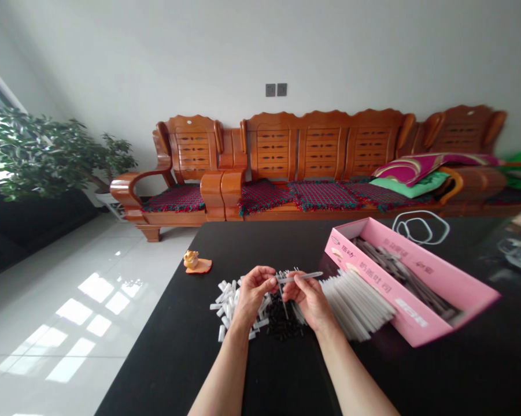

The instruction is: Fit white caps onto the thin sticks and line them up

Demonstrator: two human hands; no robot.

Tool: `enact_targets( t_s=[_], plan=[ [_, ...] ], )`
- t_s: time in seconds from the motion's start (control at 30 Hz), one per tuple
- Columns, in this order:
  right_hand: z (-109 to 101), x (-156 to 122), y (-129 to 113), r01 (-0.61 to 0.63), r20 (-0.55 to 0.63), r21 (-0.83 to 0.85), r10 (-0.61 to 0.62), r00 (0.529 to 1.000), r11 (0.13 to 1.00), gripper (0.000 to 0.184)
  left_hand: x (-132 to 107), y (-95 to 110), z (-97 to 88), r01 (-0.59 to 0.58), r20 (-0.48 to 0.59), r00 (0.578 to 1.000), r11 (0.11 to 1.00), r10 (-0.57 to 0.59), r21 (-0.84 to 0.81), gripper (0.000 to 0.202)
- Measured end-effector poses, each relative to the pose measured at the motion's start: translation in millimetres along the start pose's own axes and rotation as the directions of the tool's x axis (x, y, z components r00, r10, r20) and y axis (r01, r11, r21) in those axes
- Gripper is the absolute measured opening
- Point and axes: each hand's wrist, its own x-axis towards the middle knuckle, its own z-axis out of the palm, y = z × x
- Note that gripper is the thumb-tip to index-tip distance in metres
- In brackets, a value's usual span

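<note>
My left hand (255, 293) and my right hand (310, 301) meet over the table, fingers closed in a pinch. Between them lies a slim translucent pen barrel (309, 276), nearly level, its pointed end to the right. My left fingertips are at its left end; my right thumb and fingers grip its middle. A thin rod slants down below the fingers; I cannot tell whether it is held. Small white caps (221, 333) are heaped by my left hand. Below the hands lies a pile of small black pieces (281, 326). Many translucent tubes (358, 309) lie side by side at my right hand.
A pink open box (410, 320) with dark grey sticks in it stands right on the black table (156, 341). A white cable loop (431, 240) lies behind it. A small yellow figurine (191, 259) sits at the left edge. Wooden sofas (273, 153) line the wall.
</note>
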Motion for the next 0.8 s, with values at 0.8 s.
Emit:
enact_targets(
  t_s=[0.8],
  plan=[
    [1.2, 0.2, -1.5, 0.027, -0.017, 0.006, -0.027, 1.000, 1.000, 0.019, 0.1, -3.0, 1.3, -0.016, -0.038, 0.999, 0.948, 0.030, 0.317, 0.029]
  ],
)
